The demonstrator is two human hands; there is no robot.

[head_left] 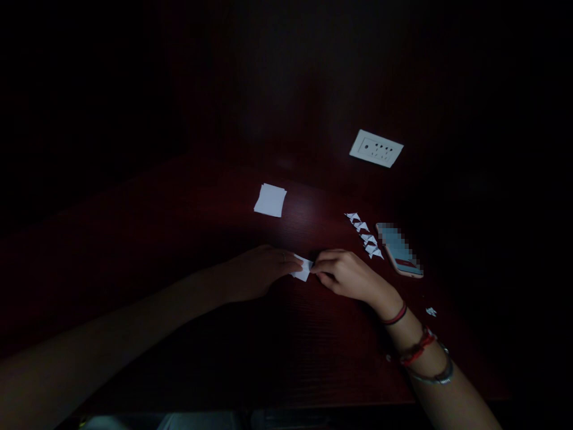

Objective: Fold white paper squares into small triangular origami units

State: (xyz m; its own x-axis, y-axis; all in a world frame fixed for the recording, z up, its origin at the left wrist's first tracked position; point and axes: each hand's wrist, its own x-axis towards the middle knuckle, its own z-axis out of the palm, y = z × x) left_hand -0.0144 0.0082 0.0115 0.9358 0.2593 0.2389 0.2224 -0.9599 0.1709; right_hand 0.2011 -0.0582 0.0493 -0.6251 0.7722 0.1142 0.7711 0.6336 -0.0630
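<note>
A small white paper piece (303, 269) lies on the dark red table (179, 239) between both hands. My left hand (257, 272) rests on the table, fingers closed together, pressing the paper's left edge. My right hand (344, 275) pinches the paper's right edge with curled fingers. Red bands and a metal bangle circle my right wrist. The scene is very dim.
A stack of white paper squares (270, 200) lies further back. A row of several folded white paper triangles (364, 235) sits right of my hands, beside a phone (399, 249). A white wall socket plate (376, 148) is behind. A tiny paper scrap (431, 311) lies at the right.
</note>
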